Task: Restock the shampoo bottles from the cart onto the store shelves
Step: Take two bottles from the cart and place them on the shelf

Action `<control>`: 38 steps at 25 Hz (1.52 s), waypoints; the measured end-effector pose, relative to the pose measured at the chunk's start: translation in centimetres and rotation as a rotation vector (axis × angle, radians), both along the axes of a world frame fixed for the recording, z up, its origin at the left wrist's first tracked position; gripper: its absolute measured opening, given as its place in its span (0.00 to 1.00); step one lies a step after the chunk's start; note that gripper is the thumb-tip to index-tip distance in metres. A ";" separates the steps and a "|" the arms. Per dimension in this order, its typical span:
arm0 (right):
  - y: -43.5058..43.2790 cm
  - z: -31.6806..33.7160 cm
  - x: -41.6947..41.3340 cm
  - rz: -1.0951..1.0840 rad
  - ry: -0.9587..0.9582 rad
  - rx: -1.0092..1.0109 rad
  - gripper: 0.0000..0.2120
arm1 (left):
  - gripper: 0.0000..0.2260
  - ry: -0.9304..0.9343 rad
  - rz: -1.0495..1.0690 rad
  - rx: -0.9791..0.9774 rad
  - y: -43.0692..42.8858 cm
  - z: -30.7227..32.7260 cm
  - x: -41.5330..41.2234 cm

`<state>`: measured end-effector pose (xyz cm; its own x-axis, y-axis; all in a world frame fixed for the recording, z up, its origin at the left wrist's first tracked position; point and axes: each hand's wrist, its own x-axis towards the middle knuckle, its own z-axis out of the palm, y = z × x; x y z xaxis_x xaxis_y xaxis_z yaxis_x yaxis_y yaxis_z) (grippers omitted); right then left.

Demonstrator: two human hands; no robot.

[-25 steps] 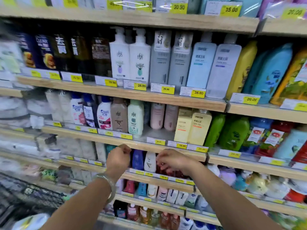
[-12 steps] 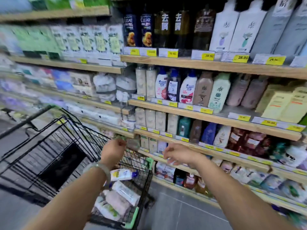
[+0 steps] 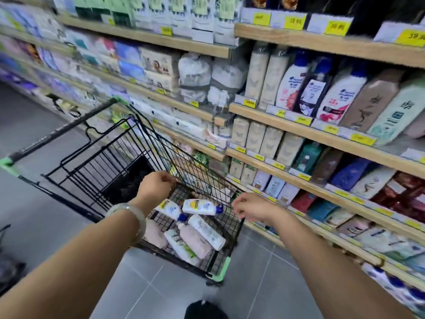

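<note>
Your left hand (image 3: 156,187) is curled into a fist with nothing visible in it. It hangs over the middle of the black wire shopping cart with green corner guards (image 3: 224,270), close to the top wire on the shelf side; whether the knuckles touch that wire cannot be told. A pale translucent bangle (image 3: 128,212) sits on that wrist. Your right hand (image 3: 250,207) is empty, fingers loosely bent and pointing left, just outside the cart's right-hand wall.

Below and between your hands, the shampoo bottles lie on their sides in the near end of the cart's basket. A white plastic bottle with a blue cap and yellow label (image 3: 200,207) lies on top, cap toward your right hand. Just to its left is a second white blue-capped bottle (image 3: 169,209), cap pointing toward you. Beneath them lie a slim whitish bottle (image 3: 205,231), a pale pink bottle (image 3: 194,241) and a white bottle with green print (image 3: 180,247), packed side by side.

The cart stands on grey floor tiles (image 3: 161,291), beside the wooden store shelves with yellow price tags (image 3: 299,131) on your right. On the shelf at upper right, a white shelf bottle with a blue cap (image 3: 291,85), a brown bottle (image 3: 372,100) and a pale green bottle (image 3: 397,113) stand upright in one row.
</note>
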<state>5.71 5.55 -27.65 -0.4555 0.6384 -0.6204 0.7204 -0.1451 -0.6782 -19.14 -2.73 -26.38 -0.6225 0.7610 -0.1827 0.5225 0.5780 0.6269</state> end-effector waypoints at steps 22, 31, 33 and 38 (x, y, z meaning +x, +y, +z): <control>7.2 -21.5 -23.4 -0.199 -0.106 -0.353 0.04 | 0.14 -0.287 -0.235 -0.699 12.2 -22.5 -18.7; 5.0 -34.4 -27.3 -0.269 -0.305 -0.284 0.13 | 0.18 -0.296 -0.193 -0.834 10.9 -36.9 -21.8; 4.4 -36.7 -28.3 -0.288 -0.323 -0.258 0.14 | 0.20 -0.284 -0.195 -0.892 10.6 -39.4 -22.3; 3.4 -42.2 -30.6 -0.234 -0.445 -0.139 0.19 | 0.22 -0.112 0.080 -0.922 10.3 -44.0 -22.3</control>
